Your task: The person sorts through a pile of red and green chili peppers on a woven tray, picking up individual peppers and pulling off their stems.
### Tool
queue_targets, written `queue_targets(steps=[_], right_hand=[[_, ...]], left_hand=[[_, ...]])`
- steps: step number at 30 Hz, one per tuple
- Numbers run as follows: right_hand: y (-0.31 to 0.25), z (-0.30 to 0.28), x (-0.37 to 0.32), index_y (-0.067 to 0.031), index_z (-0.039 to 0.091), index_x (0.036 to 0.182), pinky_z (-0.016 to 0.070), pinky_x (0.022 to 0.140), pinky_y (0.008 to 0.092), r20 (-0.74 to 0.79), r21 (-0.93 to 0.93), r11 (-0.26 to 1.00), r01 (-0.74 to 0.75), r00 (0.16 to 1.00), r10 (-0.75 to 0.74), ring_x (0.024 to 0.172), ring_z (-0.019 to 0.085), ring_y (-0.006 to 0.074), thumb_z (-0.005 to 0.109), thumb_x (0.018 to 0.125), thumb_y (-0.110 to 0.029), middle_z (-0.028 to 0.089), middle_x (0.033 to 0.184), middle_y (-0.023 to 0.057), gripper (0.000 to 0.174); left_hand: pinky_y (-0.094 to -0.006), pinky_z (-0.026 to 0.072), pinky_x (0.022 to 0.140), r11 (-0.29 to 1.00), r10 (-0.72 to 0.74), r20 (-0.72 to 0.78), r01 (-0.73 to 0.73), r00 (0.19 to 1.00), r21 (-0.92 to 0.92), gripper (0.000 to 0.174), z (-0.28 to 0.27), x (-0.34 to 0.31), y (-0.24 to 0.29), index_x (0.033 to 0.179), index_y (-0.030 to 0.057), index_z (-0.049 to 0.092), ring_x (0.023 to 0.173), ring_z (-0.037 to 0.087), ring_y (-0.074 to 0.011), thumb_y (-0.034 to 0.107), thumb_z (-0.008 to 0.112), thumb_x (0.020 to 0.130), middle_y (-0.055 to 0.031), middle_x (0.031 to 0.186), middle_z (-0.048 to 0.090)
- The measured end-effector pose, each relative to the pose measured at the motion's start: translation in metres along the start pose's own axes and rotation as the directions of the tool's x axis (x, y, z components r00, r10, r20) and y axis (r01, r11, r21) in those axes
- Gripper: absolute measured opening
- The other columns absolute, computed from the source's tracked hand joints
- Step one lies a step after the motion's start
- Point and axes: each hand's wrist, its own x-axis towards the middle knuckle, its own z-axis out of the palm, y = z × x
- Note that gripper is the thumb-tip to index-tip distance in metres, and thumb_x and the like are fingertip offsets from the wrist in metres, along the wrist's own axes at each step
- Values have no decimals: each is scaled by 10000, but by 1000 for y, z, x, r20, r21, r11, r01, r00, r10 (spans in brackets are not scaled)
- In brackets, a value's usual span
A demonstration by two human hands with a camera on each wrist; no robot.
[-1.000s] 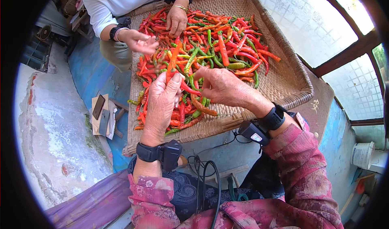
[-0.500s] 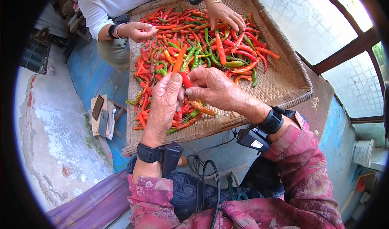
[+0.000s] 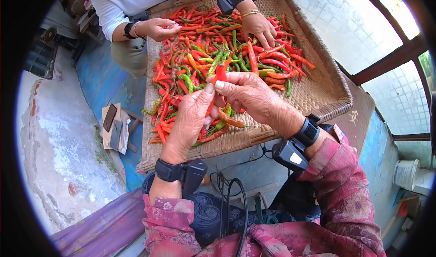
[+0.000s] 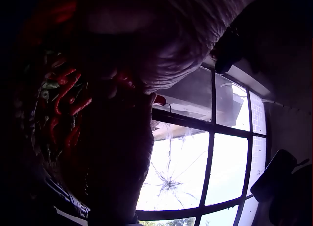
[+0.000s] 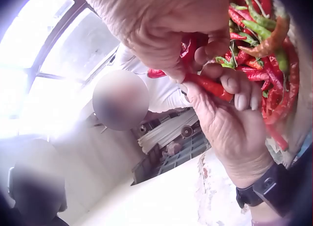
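Note:
Over the near part of the basket, my two hands meet at their fingertips. My left hand [image 3: 190,116] grips a red chili pepper [image 5: 210,86] between thumb and curled fingers. Beside it, my right hand [image 3: 259,98] pinches another red chili [image 3: 221,73], which pokes up above the thumb. The right wrist view shows both hands close together with red peppers between them. In the dark left wrist view, a hand hides most of the work, with a red pepper tip [image 4: 160,100] sticking out. Red, green and orange chilies [image 3: 181,52] lie heaped below.
A wide woven basket [image 3: 318,91] holds the heap. Across it sits another person in a white top [image 3: 131,2], one hand [image 3: 260,29] on the peppers and the other [image 3: 159,29] at the left rim. Black cables [image 3: 240,198] hang below. Two phones [image 3: 116,135] lie at left.
My right hand came in from the right to meet the left and grip a red chili. The orange chili left my left hand's top. The other person's right-side hand moved right across the heap.

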Motion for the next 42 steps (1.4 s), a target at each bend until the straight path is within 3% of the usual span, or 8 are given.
queue_targets(steps=[15, 17, 21, 24, 25, 31, 36, 42], right_hand=[[-9, -35, 30, -8, 520, 950, 531, 577, 244, -433, 208, 970, 127, 901, -25, 692, 607, 147, 411, 956, -238, 610, 819, 86, 255], [3, -58, 40, 46, 518, 973, 532, 761, 309, -331, -163, 936, 313, 876, -351, 862, 615, 206, 456, 947, -221, 600, 916, 138, 275], [-28, -60, 42, 99, 436, 1174, 497, 839, 328, -347, 184, 931, 316, 907, -239, 976, 578, 232, 507, 926, -257, 539, 1090, 172, 439], [-29, -56, 44, 113, 316, 1294, 525, 719, 303, -421, -313, 877, 364, 775, -471, 896, 599, 208, 533, 896, -237, 565, 1049, 208, 572], [-28, -49, 39, 62, 476, 1201, 516, 668, 302, -421, -419, 845, 334, 753, -506, 795, 607, 171, 538, 881, -204, 622, 937, 157, 421], [-9, -32, 26, -11, 645, 844, 492, 660, 390, 91, -756, 579, 304, 926, -368, 716, 629, 306, 559, 808, -177, 633, 767, 176, 190], [-2, -25, 24, 26, 623, 933, 474, 619, 334, 175, -774, 575, 266, 962, -209, 657, 600, 183, 573, 850, -195, 618, 715, 128, 241], [2, -19, 24, 24, 615, 925, 464, 665, 340, 364, -669, 661, 340, 925, -108, 697, 587, 180, 626, 836, -239, 618, 735, 127, 278]], left_hand=[[-255, 431, 614, 893, 227, -84, -173, 970, 415, 244, -3, 6, -15, 925, -5, 579, 663, 530, -101, 233, 529, 910, -37, 741, 575], [-280, 440, 622, 836, 302, -76, -226, 950, 500, 201, -3, 7, -18, 943, 5, 580, 670, 550, -142, 194, 535, 895, -65, 768, 582], [-367, 457, 642, 575, 461, 24, -319, 887, 754, 173, -2, 10, -23, 1010, 46, 579, 705, 584, -286, 110, 536, 855, -141, 820, 577], [-396, 470, 651, 393, 431, 93, -279, 897, 876, 187, 3, 7, -22, 1016, 67, 583, 755, 586, -324, 116, 556, 838, -138, 838, 581], [-384, 475, 660, 256, 374, 102, -209, 922, 944, 195, 7, 5, -21, 1020, 63, 591, 762, 587, -316, 121, 563, 836, -129, 854, 588], [-383, 468, 621, 351, 275, 117, -212, 954, 912, 167, 7, 10, -27, 953, 63, 589, 711, 600, -302, 129, 607, 801, -121, 762, 613], [-190, 417, 553, 864, 379, -149, -291, 913, 411, 47, -3, 13, -13, 889, 27, 585, 614, 479, -21, 61, 570, 860, 28, 697, 546], [-169, 396, 515, 953, 290, -253, -253, 923, 169, 98, -9, 6, -3, 919, 40, 571, 571, 465, -16, 132, 564, 887, 33, 734, 546]])
